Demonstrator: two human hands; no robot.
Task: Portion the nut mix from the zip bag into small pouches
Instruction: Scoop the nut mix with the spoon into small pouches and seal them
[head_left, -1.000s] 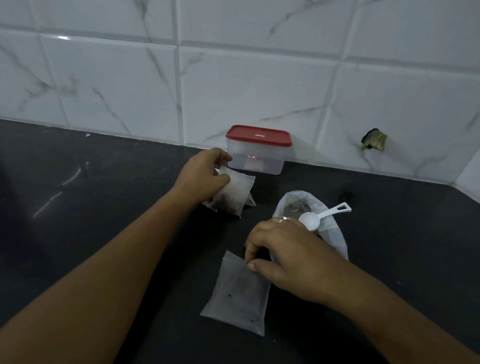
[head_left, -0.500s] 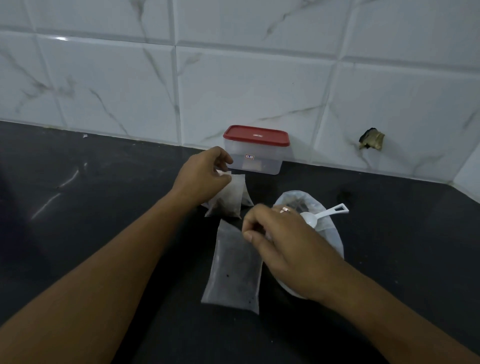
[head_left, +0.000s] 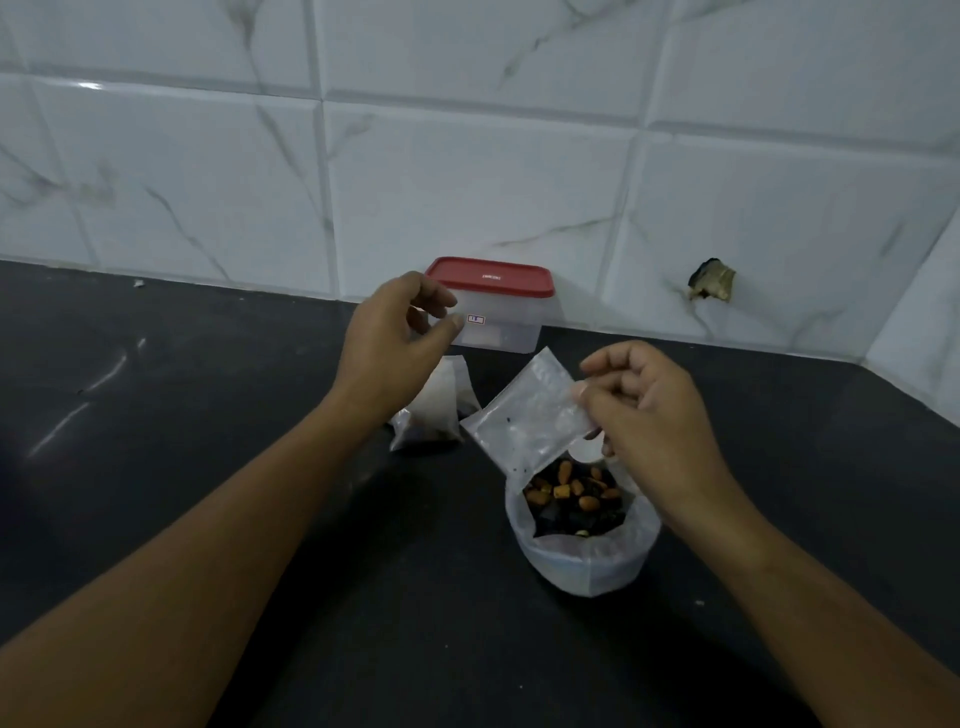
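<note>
The open zip bag (head_left: 582, 561) stands on the black counter, with orange and dark nut mix (head_left: 571, 493) showing inside. My right hand (head_left: 644, 410) pinches the corner of a small clear pouch (head_left: 524, 415), held in the air just above and behind the bag. A filled pouch (head_left: 434, 415) stands further back on the counter. My left hand (head_left: 395, 338) hovers above that filled pouch with loosely curled fingers and holds nothing. A white scoop (head_left: 589, 449) is mostly hidden behind my right hand and the pouch.
A clear plastic box with a red lid (head_left: 493, 306) stands against the white tiled wall behind my left hand. The black counter (head_left: 182, 395) stretches to the left and right. A broken spot (head_left: 711, 280) marks the wall at the right.
My left hand let go of the filled pouch and rose above it. My right hand lifted the small pouch off the counter and up over the zip bag, whose contents now show.
</note>
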